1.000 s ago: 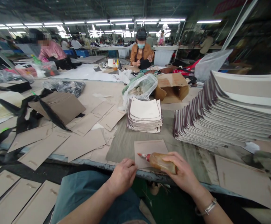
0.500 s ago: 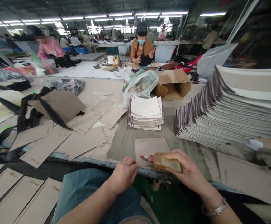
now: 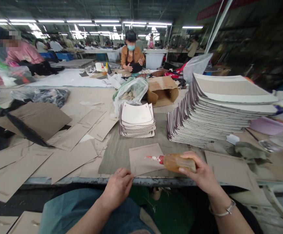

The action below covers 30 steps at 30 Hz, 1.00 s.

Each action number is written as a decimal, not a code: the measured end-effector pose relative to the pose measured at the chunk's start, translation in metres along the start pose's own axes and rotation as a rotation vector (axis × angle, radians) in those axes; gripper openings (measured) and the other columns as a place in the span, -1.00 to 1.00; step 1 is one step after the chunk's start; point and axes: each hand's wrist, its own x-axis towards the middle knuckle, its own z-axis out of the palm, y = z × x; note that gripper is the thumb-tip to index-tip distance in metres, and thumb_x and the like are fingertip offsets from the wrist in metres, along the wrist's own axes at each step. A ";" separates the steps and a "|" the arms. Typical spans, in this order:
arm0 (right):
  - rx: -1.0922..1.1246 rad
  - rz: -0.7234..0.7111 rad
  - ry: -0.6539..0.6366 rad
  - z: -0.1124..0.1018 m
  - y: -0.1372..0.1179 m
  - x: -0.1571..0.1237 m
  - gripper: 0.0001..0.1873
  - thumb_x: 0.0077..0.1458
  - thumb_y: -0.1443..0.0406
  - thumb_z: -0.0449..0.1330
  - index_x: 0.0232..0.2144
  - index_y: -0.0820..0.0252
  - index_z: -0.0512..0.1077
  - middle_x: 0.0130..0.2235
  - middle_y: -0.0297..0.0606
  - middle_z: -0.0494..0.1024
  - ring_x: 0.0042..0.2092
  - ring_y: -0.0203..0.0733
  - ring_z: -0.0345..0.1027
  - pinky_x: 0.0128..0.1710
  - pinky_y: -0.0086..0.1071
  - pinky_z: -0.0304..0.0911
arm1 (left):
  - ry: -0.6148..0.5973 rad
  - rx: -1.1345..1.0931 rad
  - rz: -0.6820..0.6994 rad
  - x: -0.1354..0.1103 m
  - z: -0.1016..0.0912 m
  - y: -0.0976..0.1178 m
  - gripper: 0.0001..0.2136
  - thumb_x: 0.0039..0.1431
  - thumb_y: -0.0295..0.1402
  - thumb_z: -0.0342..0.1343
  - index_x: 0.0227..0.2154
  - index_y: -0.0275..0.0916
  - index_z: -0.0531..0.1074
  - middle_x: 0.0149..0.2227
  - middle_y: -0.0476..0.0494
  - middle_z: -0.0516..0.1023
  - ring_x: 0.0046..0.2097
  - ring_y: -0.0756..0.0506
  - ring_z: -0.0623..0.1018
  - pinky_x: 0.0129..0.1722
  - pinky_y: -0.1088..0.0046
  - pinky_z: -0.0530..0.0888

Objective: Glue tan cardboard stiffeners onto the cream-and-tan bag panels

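A flat beige panel [image 3: 140, 161] lies on the grey-green mat [image 3: 114, 149] at the table's near edge. My left hand [image 3: 118, 185] is closed at the panel's near left corner, with its fingertips partly hidden. In my right hand [image 3: 201, 172] is an amber squeeze glue bottle [image 3: 177, 163], held on its side with the fingers wrapped round its base. Its red nozzle, crusted with white, points left above the panel. Just beyond the panel stands a small stack of white pieces with dark edges [image 3: 138, 120].
A tall leaning stack of curved white pieces [image 3: 212, 117] rises at the right. Beige panels [image 3: 74, 159] lie scattered at the left. Further back are a plastic bag [image 3: 131, 87] and an open cardboard box [image 3: 162, 91]. Across the table a person [image 3: 131, 55] handles black material.
The view has swung right, so most things appear further left. My right hand has moved the bottle slightly rightward relative to the panel. My left hand stays at the panel's corner.
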 end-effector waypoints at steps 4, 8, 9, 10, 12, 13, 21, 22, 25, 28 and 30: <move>-0.141 -0.039 0.058 -0.028 0.017 -0.005 -0.68 0.01 0.18 0.28 -0.17 0.07 0.35 -0.16 -0.24 0.38 -0.11 -0.10 0.29 -0.15 -0.30 0.26 | 0.006 0.002 0.005 0.001 0.001 -0.002 -0.82 0.20 -0.47 -0.06 -0.38 -0.22 0.46 -0.34 -0.12 0.44 -0.27 -0.08 0.42 -0.26 0.37 0.43; -0.165 -0.084 0.026 -0.031 0.019 -0.005 -0.71 0.04 0.20 0.26 -0.17 0.08 0.35 -0.18 -0.21 0.40 -0.15 -0.10 0.30 -0.16 -0.25 0.24 | 0.019 0.000 0.013 0.001 0.002 -0.002 -0.83 0.20 -0.46 -0.05 -0.38 -0.22 0.45 -0.33 -0.13 0.44 -0.27 -0.07 0.42 -0.26 0.36 0.43; -0.166 -0.090 0.012 -0.029 0.018 -0.004 -0.72 0.04 0.20 0.26 -0.18 0.08 0.34 -0.19 -0.22 0.40 -0.16 -0.10 0.30 -0.17 -0.25 0.24 | 0.025 0.000 0.015 0.001 0.002 -0.002 -0.83 0.20 -0.46 -0.05 -0.38 -0.22 0.45 -0.33 -0.13 0.44 -0.27 -0.07 0.42 -0.26 0.37 0.43; -0.169 -0.094 -0.003 -0.029 0.016 -0.003 -0.72 0.05 0.20 0.26 -0.18 0.08 0.34 -0.20 -0.22 0.40 -0.17 -0.10 0.30 -0.18 -0.25 0.23 | 0.028 0.001 0.019 0.001 0.002 -0.002 -0.83 0.20 -0.45 -0.05 -0.38 -0.22 0.45 -0.33 -0.13 0.44 -0.27 -0.07 0.42 -0.26 0.36 0.43; -0.180 -0.097 -0.046 -0.031 0.011 -0.004 -0.73 0.06 0.20 0.25 -0.18 0.08 0.34 -0.22 -0.24 0.41 -0.18 -0.12 0.30 -0.21 -0.28 0.23 | 0.030 0.006 0.025 0.000 0.003 -0.004 -0.84 0.21 -0.45 -0.04 -0.38 -0.22 0.45 -0.32 -0.12 0.44 -0.27 -0.07 0.43 -0.24 0.35 0.43; -0.185 -0.091 -0.076 -0.035 0.007 -0.005 -0.74 0.07 0.21 0.24 -0.18 0.08 0.34 -0.23 -0.25 0.41 -0.19 -0.14 0.30 -0.22 -0.30 0.22 | 0.030 0.008 0.029 0.000 0.003 -0.004 -0.84 0.21 -0.45 -0.04 -0.37 -0.22 0.44 -0.32 -0.12 0.44 -0.27 -0.07 0.43 -0.23 0.35 0.43; -0.194 -0.015 -0.217 -0.057 -0.010 -0.017 -0.80 0.09 0.24 0.21 -0.20 0.08 0.37 -0.25 -0.28 0.41 -0.21 -0.18 0.30 -0.25 -0.35 0.20 | -0.001 -0.006 0.021 0.001 0.004 -0.005 -0.85 0.22 -0.43 -0.04 -0.35 -0.22 0.43 -0.31 -0.12 0.43 -0.25 -0.07 0.43 -0.23 0.35 0.41; -0.198 -0.023 -0.201 -0.053 -0.009 -0.015 -0.79 0.09 0.24 0.21 -0.19 0.08 0.37 -0.25 -0.28 0.41 -0.21 -0.17 0.30 -0.25 -0.34 0.21 | -0.002 -0.006 0.019 0.002 0.003 -0.005 -0.86 0.22 -0.43 -0.04 -0.35 -0.22 0.43 -0.31 -0.12 0.43 -0.25 -0.07 0.42 -0.23 0.35 0.41; -0.215 -0.042 -0.124 -0.034 -0.006 -0.004 -0.79 0.08 0.26 0.21 -0.19 0.08 0.37 -0.24 -0.26 0.40 -0.19 -0.17 0.30 -0.23 -0.34 0.22 | -0.004 -0.003 0.013 0.002 0.003 -0.004 -0.86 0.22 -0.43 -0.03 -0.36 -0.21 0.43 -0.31 -0.12 0.42 -0.26 -0.07 0.42 -0.23 0.36 0.41; -0.245 -0.051 -0.072 -0.021 -0.006 0.006 -0.80 0.06 0.27 0.23 -0.21 0.09 0.37 -0.22 -0.25 0.40 -0.17 -0.16 0.30 -0.19 -0.32 0.23 | -0.014 0.008 0.015 0.002 0.001 -0.003 -0.86 0.22 -0.42 -0.03 -0.35 -0.21 0.43 -0.31 -0.12 0.42 -0.25 -0.07 0.43 -0.23 0.36 0.42; -0.262 -0.039 -0.075 -0.023 -0.007 0.007 -0.80 0.05 0.27 0.23 -0.23 0.10 0.37 -0.22 -0.24 0.40 -0.17 -0.16 0.30 -0.20 -0.32 0.24 | -0.042 0.014 0.018 0.004 -0.001 -0.003 -0.86 0.22 -0.41 -0.04 -0.35 -0.21 0.43 -0.31 -0.12 0.43 -0.25 -0.07 0.43 -0.23 0.37 0.43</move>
